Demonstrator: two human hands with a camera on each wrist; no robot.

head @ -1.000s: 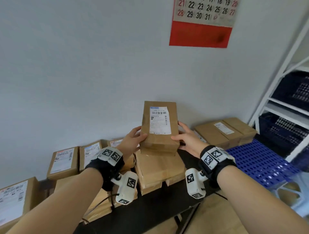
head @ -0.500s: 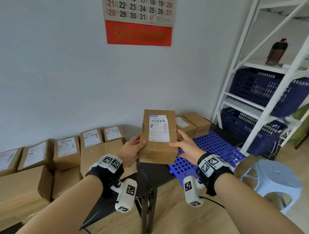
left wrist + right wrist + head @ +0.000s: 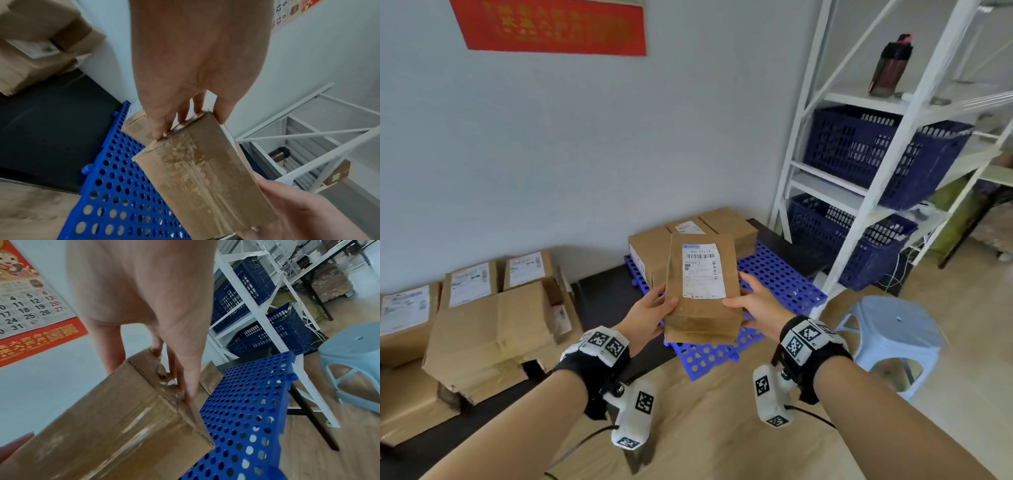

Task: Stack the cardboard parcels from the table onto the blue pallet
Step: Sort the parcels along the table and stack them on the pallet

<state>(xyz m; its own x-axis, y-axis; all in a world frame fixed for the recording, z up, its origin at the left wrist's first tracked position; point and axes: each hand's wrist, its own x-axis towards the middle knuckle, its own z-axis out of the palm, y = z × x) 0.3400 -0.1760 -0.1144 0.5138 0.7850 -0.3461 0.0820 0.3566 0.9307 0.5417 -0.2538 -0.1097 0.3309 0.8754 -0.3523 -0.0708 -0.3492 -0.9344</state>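
Observation:
A brown cardboard parcel (image 3: 702, 291) with a white label is held in the air between both hands, above the near part of the blue perforated pallet (image 3: 780, 277). My left hand (image 3: 654, 308) grips its left side, thumb on top and fingers underneath. My right hand (image 3: 750, 301) grips the right side the same way. Several parcels (image 3: 650, 246) lie on the pallet's far end by the wall. The left wrist view shows the parcel's taped end (image 3: 201, 175) over the pallet (image 3: 115, 186). In the right wrist view the parcel (image 3: 123, 418) hangs beside the pallet (image 3: 246, 402).
Several more parcels (image 3: 493, 322) are piled on the black table (image 3: 606, 291) at the left. A white shelf rack (image 3: 866, 192) with dark blue baskets (image 3: 876, 154) stands right of the pallet. A light blue stool (image 3: 893, 332) stands on the wooden floor at the near right.
Both hands have carried the parcel to the right, away from the pile on the table and over the blue pallet. The grip on it is unchanged.

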